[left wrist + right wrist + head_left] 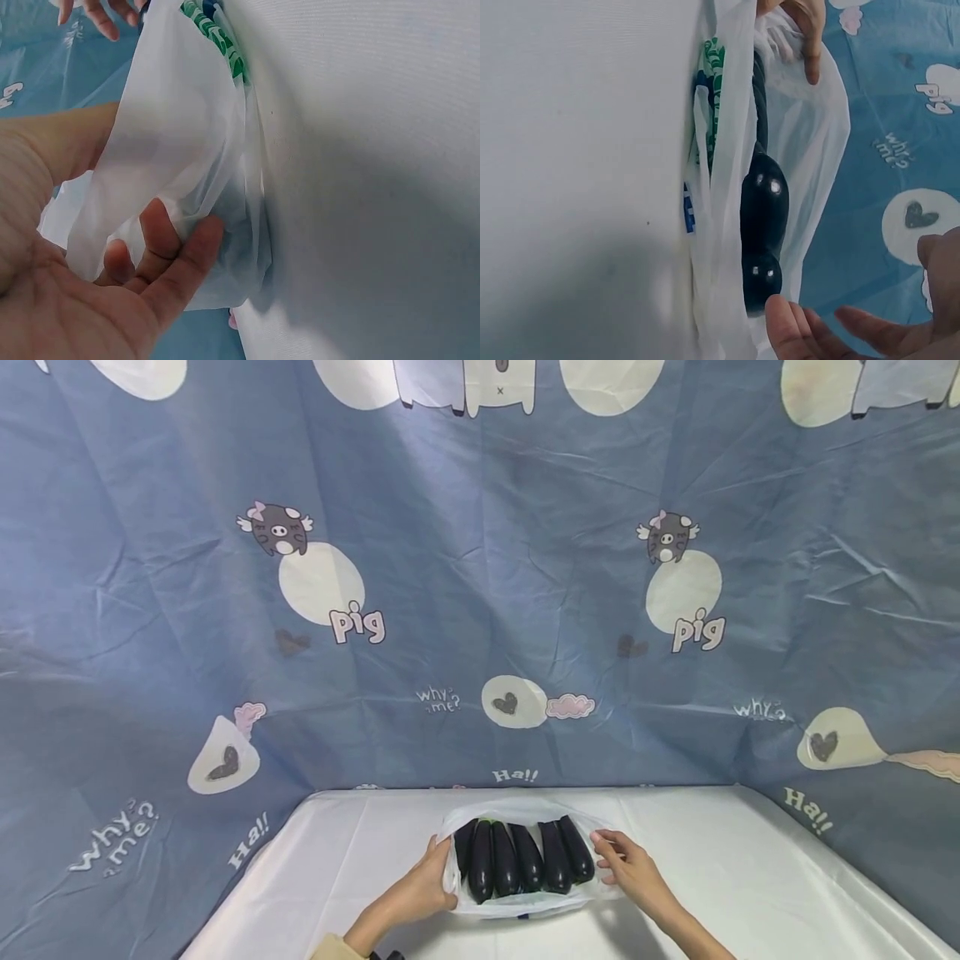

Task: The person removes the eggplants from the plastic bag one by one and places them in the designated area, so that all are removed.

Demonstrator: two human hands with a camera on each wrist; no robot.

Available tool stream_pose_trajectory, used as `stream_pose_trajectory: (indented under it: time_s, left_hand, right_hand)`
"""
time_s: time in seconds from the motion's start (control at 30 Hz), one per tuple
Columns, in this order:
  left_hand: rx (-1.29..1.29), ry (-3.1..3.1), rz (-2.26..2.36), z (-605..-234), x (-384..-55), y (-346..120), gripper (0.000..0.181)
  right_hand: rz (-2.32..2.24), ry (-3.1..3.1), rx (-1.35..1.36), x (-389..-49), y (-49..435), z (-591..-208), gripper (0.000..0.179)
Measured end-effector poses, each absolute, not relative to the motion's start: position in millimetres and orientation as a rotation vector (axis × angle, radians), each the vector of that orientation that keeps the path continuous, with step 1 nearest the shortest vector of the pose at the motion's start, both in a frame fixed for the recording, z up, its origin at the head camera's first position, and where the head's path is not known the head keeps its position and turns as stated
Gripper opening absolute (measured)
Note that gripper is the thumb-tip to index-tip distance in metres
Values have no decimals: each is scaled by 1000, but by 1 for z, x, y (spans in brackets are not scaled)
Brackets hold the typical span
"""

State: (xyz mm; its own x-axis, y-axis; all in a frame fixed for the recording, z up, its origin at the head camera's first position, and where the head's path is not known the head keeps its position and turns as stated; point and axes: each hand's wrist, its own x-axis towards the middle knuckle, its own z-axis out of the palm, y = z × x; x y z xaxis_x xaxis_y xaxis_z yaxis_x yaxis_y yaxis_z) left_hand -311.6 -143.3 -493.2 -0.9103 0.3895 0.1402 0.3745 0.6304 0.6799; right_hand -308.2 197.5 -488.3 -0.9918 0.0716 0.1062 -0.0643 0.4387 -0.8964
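A white plastic bag (517,906) lies on its side with its mouth wide, and several dark, glossy eggplants (506,860) sit side by side in it. At the bag's left edge my left hand (423,885) holds the plastic; in the left wrist view its fingers (187,262) curl against the outside while the thumb goes behind the film. My right hand (626,864) is at the right edge of the mouth with its fingers loosely bent and apart. In the right wrist view its fingertips (780,322) are close beside an eggplant (765,202); whether they touch the bag is unclear.
A white cloth covers the table (360,843) beneath the bag. Green and blue print (716,90) shows on the bag's underside. Behind and at both sides hangs a blue curtain (465,610) with pig drawings and lettering.
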Motion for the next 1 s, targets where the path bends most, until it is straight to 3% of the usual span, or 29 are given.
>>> stream_pose_trajectory:
  time_s: [0.73, 1.0]
  left_hand:
    - [671, 2827, 1150, -493, -312, -144, 102]
    - [724, 2824, 1173, -495, -313, -144, 105]
  right_hand:
    - [1525, -2603, -21, -329, 190, -488, 58]
    - [1484, -2659, -64, -332, 191, -497, 50]
